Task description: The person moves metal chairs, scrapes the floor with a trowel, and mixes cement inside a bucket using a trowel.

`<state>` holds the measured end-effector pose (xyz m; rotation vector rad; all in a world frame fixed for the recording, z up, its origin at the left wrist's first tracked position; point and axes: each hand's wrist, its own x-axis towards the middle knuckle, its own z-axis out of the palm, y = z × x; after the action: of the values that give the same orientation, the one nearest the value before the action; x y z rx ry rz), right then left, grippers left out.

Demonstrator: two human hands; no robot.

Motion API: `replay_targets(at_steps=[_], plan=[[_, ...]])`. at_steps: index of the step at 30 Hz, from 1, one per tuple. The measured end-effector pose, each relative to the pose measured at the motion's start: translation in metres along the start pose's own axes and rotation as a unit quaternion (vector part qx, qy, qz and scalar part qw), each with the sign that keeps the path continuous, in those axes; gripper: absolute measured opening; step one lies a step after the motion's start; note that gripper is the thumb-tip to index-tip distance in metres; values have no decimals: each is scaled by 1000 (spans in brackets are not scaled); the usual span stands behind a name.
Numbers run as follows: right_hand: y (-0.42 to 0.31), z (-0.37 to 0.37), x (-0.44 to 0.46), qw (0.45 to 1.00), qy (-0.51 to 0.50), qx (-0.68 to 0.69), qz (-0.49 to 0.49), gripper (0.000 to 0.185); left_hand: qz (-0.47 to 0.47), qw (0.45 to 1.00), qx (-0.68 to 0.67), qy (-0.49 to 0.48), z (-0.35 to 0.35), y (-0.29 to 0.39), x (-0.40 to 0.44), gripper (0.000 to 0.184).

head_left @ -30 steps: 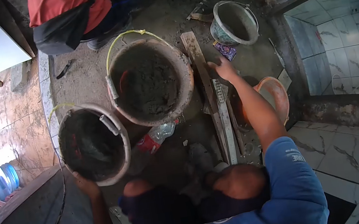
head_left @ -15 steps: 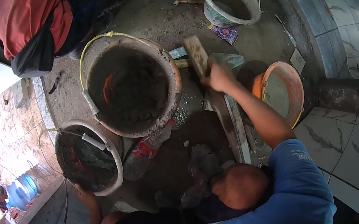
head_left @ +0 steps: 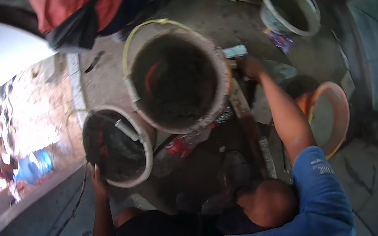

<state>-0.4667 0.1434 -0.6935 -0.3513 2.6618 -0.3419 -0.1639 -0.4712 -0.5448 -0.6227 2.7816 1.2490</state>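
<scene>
My left hand [head_left: 99, 179] is at the near left side of the smaller bucket [head_left: 148, 156], fingers against its rim. That bucket holds dark wet mortar and has a white handle grip. Motion smears my right hand [head_left: 251, 67], which is just right of the larger bucket [head_left: 221, 71]; its fingers and anything in them cannot be made out. Dark mortar with an orange-red patch fills the larger bucket, whose yellow handle stands up. A mortar-stained wooden plank [head_left: 242, 105] runs below my right hand, and a pale blue packet [head_left: 235, 51] lies just above it.
An orange bucket [head_left: 342, 110] stands tilted at right. Farther back are a pale green tub [head_left: 267, 16] and a purple wrapper [head_left: 281, 41]. A crushed plastic bottle [head_left: 178, 145] lies between the buckets and my knees. A person in red [head_left: 68, 11] is at upper left.
The view has shifted, so most things appear farther right. My right hand has come down beside the larger bucket; the wooden board it held up no longer shows upright. My left hand stays at the smaller bucket.
</scene>
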Motion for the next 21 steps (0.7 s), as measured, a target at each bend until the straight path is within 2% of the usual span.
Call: replay_targets(at_steps=[1,2,3,4,5,6,7,8,10,11,12,13,14,15,16,18,19,21], plan=[[-2,-2,-2,999,43,-5,-25,48,195,959,204,10,-7,-28,6,41],[-8,-5,-5,996,19,56,68,43,76,997,6,-14,-8,-13,8,39],[-14,-8,-8,980,6,112,162,42,-38,979,-198,-30,-5,4,16,38],[4,7,-9,997,49,14,50,36,-3,991,-134,-14,-7,-10,21,38],[22,24,-10,988,112,-97,-51,33,31,997,-67,-1,-10,-26,27,38],[25,18,-11,986,90,-137,-23,35,-20,983,-181,-12,-9,-5,33,39],[16,1,-19,984,73,-154,56,35,-67,953,-296,-24,-7,17,37,40],[50,9,-3,971,111,59,203,39,-90,937,-337,-5,-6,2,43,41],[82,-7,-4,951,144,182,205,43,-113,917,-381,21,-5,-8,47,42],[45,-46,-32,896,171,339,230,37,-138,899,-416,3,-4,6,49,42],[57,-56,-37,857,185,431,214,28,-161,877,-452,-16,-3,12,54,43],[-5,-105,-69,799,183,491,294,22,-161,874,-458,-12,-4,6,61,43],[-5,-124,-86,802,162,521,242,24,-164,883,-438,-32,-5,-2,66,43],[-9,-133,-102,790,210,543,195,34,-168,891,-419,-54,-4,-10,70,43],[-41,-150,-127,785,229,536,208,45,-172,886,-427,-54,-3,-13,73,43],[-59,-151,-164,774,258,533,226,51,-122,846,-502,-132,-5,-7,75,40],[-72,-155,-188,787,219,529,230,51,-120,841,-511,-133,-3,3,74,40],[-94,-159,-236,825,129,497,234,49,-43,825,-548,-132,-1,23,67,38]])
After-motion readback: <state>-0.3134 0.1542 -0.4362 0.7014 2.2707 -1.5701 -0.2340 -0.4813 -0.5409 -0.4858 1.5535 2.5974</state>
